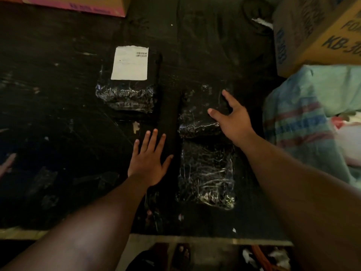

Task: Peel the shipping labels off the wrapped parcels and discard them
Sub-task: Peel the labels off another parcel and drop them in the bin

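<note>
right hand (pixel 233 120) spread on middle parcel (pixel 201 112) near edge | left hand (pixel 149 161) flat, fingers apart, left of it | labelled parcel (pixel 129 83) far-left, bare table (pixel 58 106) between

The scene is dim and underexposed, with a greenish-brown cast. Most of the dark table (pixel 58 106) sinks into near black, its scratches showing only as faint grey streaks. The brightest patch is the white label (pixel 130 63) in the upper middle, washed out so that its print is barely readable. Small specular glints speckle the shiny wrap of the parcels (pixel 205 173) at the centre and lower centre. Light seems strongest toward the right edge, where the striped sack (pixel 304 122) looks paler. The cardboard box (pixel 320 34) at upper right is soft and bowed by wide-angle distortion. The forearms at the bottom are blurred and stretched. Fine detail is smeared throughout.
</note>
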The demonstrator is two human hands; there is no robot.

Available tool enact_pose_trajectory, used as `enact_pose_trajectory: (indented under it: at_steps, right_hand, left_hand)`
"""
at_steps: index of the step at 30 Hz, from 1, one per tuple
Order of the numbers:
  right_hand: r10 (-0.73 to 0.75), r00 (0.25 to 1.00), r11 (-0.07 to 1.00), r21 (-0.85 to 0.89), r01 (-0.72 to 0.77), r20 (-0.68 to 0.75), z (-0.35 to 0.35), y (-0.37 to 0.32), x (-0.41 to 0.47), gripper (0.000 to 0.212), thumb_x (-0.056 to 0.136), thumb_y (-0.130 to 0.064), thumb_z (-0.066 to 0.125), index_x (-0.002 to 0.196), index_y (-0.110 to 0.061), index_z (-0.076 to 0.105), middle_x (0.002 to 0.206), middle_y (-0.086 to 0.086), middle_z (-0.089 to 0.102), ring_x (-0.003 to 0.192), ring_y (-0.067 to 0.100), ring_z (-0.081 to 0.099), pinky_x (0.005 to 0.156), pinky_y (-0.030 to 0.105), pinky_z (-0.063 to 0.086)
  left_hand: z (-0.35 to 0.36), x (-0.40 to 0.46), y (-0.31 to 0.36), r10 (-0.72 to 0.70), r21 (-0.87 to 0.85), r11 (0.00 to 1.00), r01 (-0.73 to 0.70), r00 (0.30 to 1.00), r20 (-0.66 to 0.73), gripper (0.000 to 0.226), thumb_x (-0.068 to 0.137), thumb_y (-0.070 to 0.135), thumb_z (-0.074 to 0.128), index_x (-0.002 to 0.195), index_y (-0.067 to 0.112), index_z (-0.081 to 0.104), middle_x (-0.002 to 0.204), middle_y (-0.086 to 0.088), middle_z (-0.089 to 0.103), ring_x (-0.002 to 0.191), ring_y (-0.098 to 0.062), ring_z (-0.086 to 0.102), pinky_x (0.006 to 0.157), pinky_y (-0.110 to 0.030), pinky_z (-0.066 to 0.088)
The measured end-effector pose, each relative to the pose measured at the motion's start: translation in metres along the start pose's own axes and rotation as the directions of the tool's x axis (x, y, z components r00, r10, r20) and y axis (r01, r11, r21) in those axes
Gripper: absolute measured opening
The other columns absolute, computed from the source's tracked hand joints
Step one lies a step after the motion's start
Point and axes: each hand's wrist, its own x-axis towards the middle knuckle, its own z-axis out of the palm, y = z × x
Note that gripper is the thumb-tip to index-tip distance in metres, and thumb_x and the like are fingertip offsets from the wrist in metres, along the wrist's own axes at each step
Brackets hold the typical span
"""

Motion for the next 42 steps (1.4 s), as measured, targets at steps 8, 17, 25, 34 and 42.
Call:
enact_pose_trajectory:
  at_steps: [8, 17, 25, 34, 42]
  right_hand:
    - [0.004, 0.995, 0.907, 0.42, 0.037, -0.095, -0.028, 0.001, -0.088, 0.068, 0.085, -0.023, 0.076, 0.145, -0.029, 0.045, 0.143, -0.008, 0.049, 0.116, 0.003, 0.059, 0.093, 0.026, 0.055]
    - [0.004, 1.0, 0.853, 0.522, -0.01, 0.012, -0.023, 0.036, -0.16, 0.062, 0.085, -0.021, 0.076, 0.139, -0.037, 0.051, 0.142, -0.005, 0.053, 0.121, 0.011, 0.059, 0.097, 0.039, 0.054]
    - [0.031, 0.998, 0.931, 0.361, -0.051, 0.062, -0.013, 0.054, -0.176, 0.064, 0.089, -0.026, 0.071, 0.144, -0.041, 0.042, 0.149, -0.008, 0.041, 0.129, 0.01, 0.047, 0.104, 0.039, 0.049]
    - [0.04, 0.998, 0.994, -0.102, -0.035, 0.048, -0.031, 0.046, -0.163, 0.052, 0.083, -0.053, 0.068, 0.128, -0.054, 0.044, 0.145, 0.001, 0.032, 0.132, 0.024, 0.038, 0.111, 0.048, 0.036]
    - [-0.161, 0.984, 0.888, -0.425, 0.177, 0.072, -0.023, -0.035, -0.104, 0.047, 0.09, -0.06, 0.05, 0.129, -0.033, 0.056, 0.13, 0.0, 0.056, 0.115, 0.018, 0.054, 0.1, 0.039, 0.045]
  left_hand:
    - [0.006, -0.039, -0.002, -0.005, -0.025, 1.0, 0.005, 1.0, 0.028, 0.076, 0.097, 0.069, 0.012, 0.159, 0.032, -0.012, 0.167, 0.004, -0.021, 0.152, -0.017, -0.021, 0.124, -0.051, -0.006]
    - [0.022, -0.092, -0.001, -0.049, -0.041, 0.998, 0.048, 0.999, -0.007, 0.076, 0.098, 0.068, 0.013, 0.16, 0.031, -0.008, 0.167, 0.006, -0.02, 0.152, -0.016, -0.021, 0.123, -0.051, -0.007]
    - [0.03, -0.095, -0.002, -0.091, -0.056, 0.995, 0.089, 0.995, -0.032, 0.079, 0.097, 0.07, 0.014, 0.159, 0.029, -0.011, 0.166, 0.003, -0.023, 0.151, -0.016, -0.024, 0.123, -0.049, -0.009]
    - [0.014, -0.094, -0.002, -0.087, -0.085, 0.992, 0.094, 0.993, 0.079, 0.081, 0.097, 0.071, 0.02, 0.16, 0.03, -0.011, 0.166, 0.002, -0.025, 0.152, -0.018, -0.022, 0.124, -0.048, -0.006]
    - [-0.042, -0.075, -0.032, -0.037, -0.201, 0.977, 0.067, 0.988, 0.147, 0.074, 0.097, 0.067, 0.036, 0.159, 0.03, 0.019, 0.167, 0.002, 0.015, 0.153, -0.021, 0.012, 0.121, -0.055, 0.014]
